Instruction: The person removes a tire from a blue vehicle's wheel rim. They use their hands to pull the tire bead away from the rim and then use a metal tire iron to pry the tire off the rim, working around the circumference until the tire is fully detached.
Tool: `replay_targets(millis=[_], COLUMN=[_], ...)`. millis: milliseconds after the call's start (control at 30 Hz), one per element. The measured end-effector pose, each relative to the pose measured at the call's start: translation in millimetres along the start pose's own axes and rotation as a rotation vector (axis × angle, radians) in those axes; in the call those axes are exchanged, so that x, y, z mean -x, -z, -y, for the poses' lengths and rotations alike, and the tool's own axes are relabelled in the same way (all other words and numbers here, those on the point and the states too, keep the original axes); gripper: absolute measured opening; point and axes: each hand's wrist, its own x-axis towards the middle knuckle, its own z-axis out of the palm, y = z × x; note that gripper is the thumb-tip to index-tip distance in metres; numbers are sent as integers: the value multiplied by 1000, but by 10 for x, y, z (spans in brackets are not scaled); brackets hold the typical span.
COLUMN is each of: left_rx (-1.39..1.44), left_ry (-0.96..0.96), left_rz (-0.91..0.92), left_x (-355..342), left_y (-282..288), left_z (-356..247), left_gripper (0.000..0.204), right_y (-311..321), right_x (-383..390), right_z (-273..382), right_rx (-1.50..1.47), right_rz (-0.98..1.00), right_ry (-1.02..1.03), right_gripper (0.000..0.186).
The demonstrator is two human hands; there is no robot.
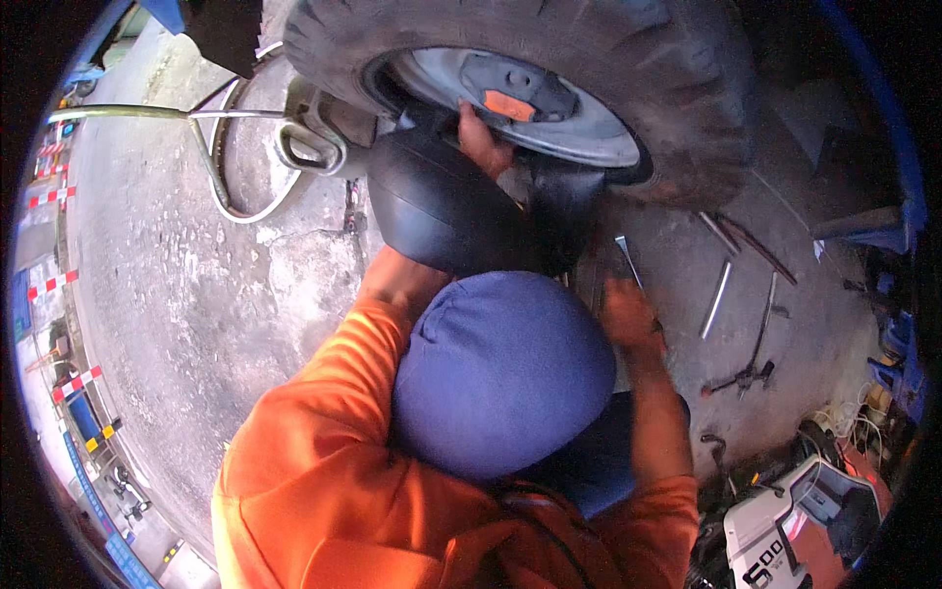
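A black rubber inner tube (pixel 442 206), smooth and bulging, hangs out from between the big black tyre (pixel 677 88) and its grey wheel rim (pixel 579 128). The left grip (pixel 483 145) presses the tube's upper end against the rim. A slim metal tyre lever (pixel 628 260) rises from the right grip (pixel 628 316), tip pointing toward the tyre.

hands (pixel 486 142) on black inner tube (pixel 442 206), big tyre (pixel 677 108)

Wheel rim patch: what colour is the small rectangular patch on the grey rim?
Orange patch, head view.
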Motion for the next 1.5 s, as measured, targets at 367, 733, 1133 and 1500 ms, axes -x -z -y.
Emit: replay_targets(millis=[367, 733, 1133, 1500], left_rx=[50, -391, -1862, -1935], left_ry=[174, 130, -82, -234], left_rz=[102, 119, 998, 1200], left_x=[37, 194, 970, 990], left_y=[-39, -132, -1573, -1729], left_z=[-90, -560, -1497, -1519], left_gripper=[39, 33, 36, 43], right_y=[-173, 746, 2554, 1662], right_x=[-244, -19, 787, 121], right_z=[1371, 1451, 815, 1787], right_rx=[103, -944, -682, -252], right_rz=[-762, -351, -963, -455], right_ry=[-182, -18, 567, 635], right_gripper=[61, 48, 20, 44])
